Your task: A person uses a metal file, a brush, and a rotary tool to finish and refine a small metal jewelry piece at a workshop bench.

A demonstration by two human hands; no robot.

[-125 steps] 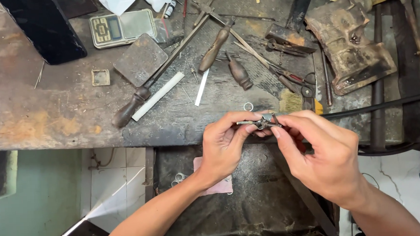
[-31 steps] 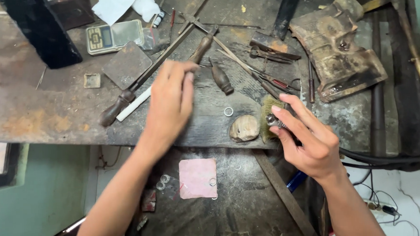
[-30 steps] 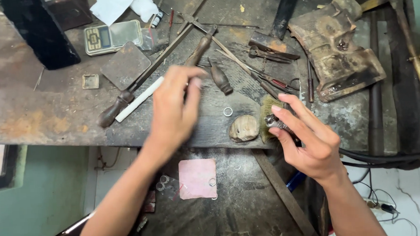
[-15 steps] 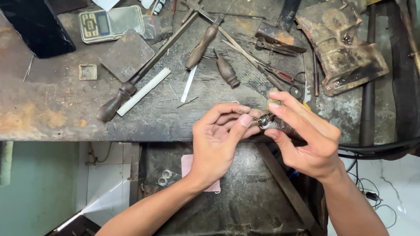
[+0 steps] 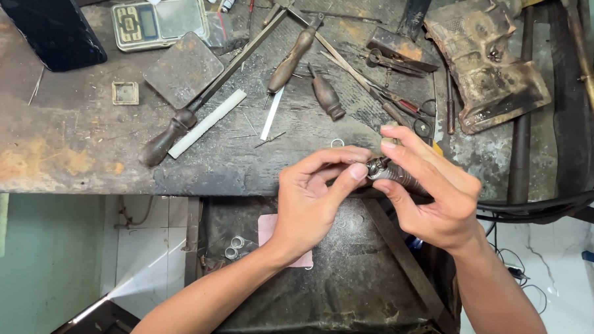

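Note:
My right hand (image 5: pixel 439 198) grips a dark ribbed metal handpiece (image 5: pixel 394 173) just in front of the workbench edge (image 5: pixel 179 181). My left hand (image 5: pixel 311 199) meets it from the left, with thumb and forefinger pinched on the handpiece's front tip. Whatever small piece sits between those fingertips is hidden. A small metal ring (image 5: pixel 336 143) lies on the bench just above my left fingers.
Wooden-handled files (image 5: pixel 293 55), a white stick (image 5: pixel 206 123), a dark square plate (image 5: pixel 183 69), a pocket scale (image 5: pixel 160 20) and a rusty cast tool (image 5: pixel 487 55) crowd the bench. Below hangs a dark tray (image 5: pixel 354 290) with a pink cloth (image 5: pixel 271 228) and small rings (image 5: pixel 234 245). Black cables (image 5: pixel 542 204) run at the right.
A second ago my left hand reached up among the tools on the bench. It has come back down to the handpiece tip in my right hand, which moved slightly left.

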